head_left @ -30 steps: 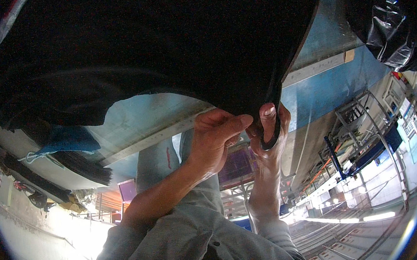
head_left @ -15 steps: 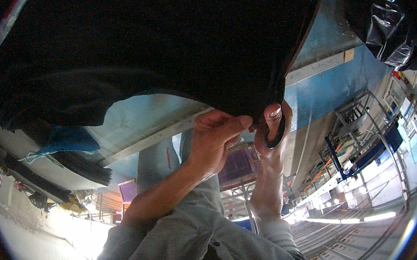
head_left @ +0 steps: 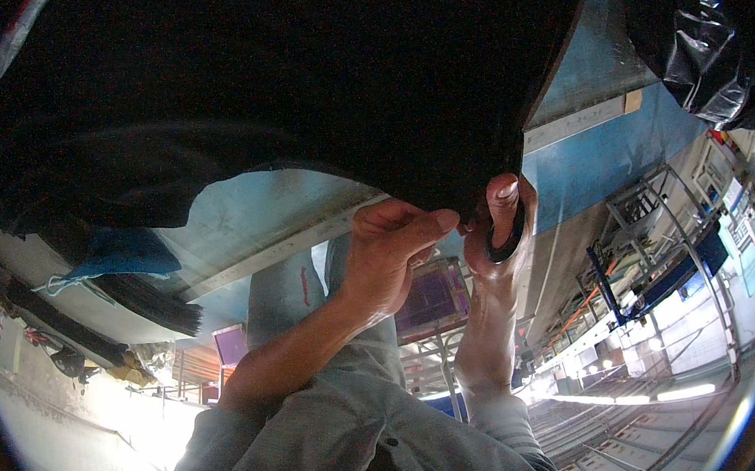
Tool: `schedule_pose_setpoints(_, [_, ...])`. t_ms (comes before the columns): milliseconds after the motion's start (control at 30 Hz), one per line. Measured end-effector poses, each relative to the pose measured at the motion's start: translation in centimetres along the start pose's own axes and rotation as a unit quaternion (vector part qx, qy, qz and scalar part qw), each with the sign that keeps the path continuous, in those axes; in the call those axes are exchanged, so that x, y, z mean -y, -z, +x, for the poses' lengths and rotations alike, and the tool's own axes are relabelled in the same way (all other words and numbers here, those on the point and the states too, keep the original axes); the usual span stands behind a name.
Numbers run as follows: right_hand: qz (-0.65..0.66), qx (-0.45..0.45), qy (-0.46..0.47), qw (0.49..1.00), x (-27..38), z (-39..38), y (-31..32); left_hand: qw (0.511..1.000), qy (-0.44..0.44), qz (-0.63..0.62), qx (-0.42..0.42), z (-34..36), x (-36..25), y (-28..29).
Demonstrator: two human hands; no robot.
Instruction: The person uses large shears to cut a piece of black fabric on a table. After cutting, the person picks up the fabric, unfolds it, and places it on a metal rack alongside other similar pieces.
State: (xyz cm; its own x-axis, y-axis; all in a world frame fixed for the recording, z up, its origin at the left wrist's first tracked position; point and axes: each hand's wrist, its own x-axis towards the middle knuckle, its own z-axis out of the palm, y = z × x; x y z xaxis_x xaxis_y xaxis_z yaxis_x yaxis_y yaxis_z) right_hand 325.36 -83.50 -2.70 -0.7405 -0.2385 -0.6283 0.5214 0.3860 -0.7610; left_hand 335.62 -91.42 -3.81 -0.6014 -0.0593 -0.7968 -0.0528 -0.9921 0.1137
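A large black fabric piece (head_left: 314, 74) fills the upper view over a light blue work surface (head_left: 608, 158), its lower edge hanging toward me. My left hand (head_left: 392, 252) is closed on that edge at the lower middle, thumb and forefinger pinched at a corner. Just to its right, my right hand (head_left: 492, 241) is closed on the same fabric, thumb upright with a dark strip of the cloth curled round it. The fingertips behind the cloth are partly hidden.
A metal strip (head_left: 575, 121) crosses the surface. Dark cut fabric layers (head_left: 159, 308) and a blue face mask (head_left: 125, 257) lie at the left, crumpled black plastic (head_left: 703, 64) at the upper right. Beyond are a purple frame (head_left: 425, 293) and metal racks (head_left: 666, 233).
My right hand has moved slightly up and to the right, drawing the fabric edge with it, away from my left hand. My left hand has stayed almost still in its pinch.
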Motion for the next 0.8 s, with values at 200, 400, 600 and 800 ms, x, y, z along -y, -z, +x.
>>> schedule_pose_setpoints(200, [-0.067,0.009,0.027,0.997,-1.4,0.3,1.1,1.000,0.001,-0.001,-0.006,0.2,0.1,-0.2])
schedule_pose_setpoints(400, [-0.022,0.005,-0.016,1.000,-0.3,0.4,0.3,1.000,-0.002,0.011,-0.021,0.2,0.1,-0.2])
schedule_pose_setpoints(600, [0.094,-0.032,0.030,0.995,-3.1,-0.7,1.1,1.000,0.003,0.010,-0.023,0.4,-0.1,-0.8])
schedule_pose_setpoints(800, [0.138,0.001,-0.019,0.990,-3.3,-2.2,3.9,0.997,0.013,0.048,-0.060,1.2,0.3,-0.6])
